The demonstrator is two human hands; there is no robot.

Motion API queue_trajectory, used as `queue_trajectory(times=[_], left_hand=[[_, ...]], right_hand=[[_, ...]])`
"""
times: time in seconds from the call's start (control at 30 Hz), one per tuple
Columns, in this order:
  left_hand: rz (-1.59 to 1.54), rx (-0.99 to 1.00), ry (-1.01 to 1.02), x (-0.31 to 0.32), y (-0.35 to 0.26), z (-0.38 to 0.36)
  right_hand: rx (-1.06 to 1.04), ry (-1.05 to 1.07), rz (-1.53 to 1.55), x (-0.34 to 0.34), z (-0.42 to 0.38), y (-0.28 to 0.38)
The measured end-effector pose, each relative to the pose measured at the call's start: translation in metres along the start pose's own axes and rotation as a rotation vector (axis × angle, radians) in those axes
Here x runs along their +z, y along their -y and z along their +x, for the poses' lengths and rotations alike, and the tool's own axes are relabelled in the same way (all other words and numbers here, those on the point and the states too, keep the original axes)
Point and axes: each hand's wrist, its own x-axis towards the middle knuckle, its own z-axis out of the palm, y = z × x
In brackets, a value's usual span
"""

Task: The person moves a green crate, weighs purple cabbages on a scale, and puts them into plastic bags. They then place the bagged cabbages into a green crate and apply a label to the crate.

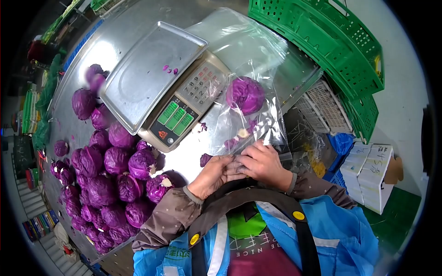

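Observation:
My left hand (212, 176) and my right hand (264, 165) meet at the table's near edge, fingers touching. A clear plastic bag (270, 120) lies flat just beyond them, its near edge reaching under my right fingers, which are curled on it. The left fingers are bent against the right ones; what they pinch, if anything, is hidden. Inside or under the film sits a purple cabbage (245, 95), with purple leaf scraps and a pale stem piece (243, 133) closer to my hands. A small purple scrap (205, 159) lies beside my left hand.
A digital scale (177, 115) with a metal pan (152, 69) stands ahead, a few purple bits on it. Many purple cabbages (102, 189) are heaped at left. More clear film (239, 37) lies behind. Green crates (322, 46), a white basket (324, 108) and a white box (368, 175) stand right.

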Motion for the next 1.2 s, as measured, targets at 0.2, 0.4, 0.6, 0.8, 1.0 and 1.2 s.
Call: queue_trajectory(times=[0.2,0.4,0.6,0.8,1.0,1.2], left_hand=[[0.315,0.156,-0.085,0.004,0.01,0.005],[0.694,0.291,-0.027,-0.04,0.008,0.008],[1.172,0.651,-0.34,-0.072,-0.042,0.004],[1.693,1.197,-0.383,-0.069,-0.013,0.055],[1.432,1.384,-0.333,-0.031,-0.024,0.076],[0.775,1.377,-0.48,0.053,-0.126,-0.006]], right_hand=[[-0.105,0.04,-0.087,-0.001,-0.001,0.003],[0.125,0.798,-0.26,-0.054,-0.199,-0.066],[0.77,1.008,-0.424,-0.111,-0.191,-0.088],[-0.092,0.08,-0.48,-0.075,-0.022,-0.09],[-0.167,0.073,-0.194,-0.043,0.015,-0.113],[0.301,-0.549,0.521,-0.114,0.077,-0.07]])
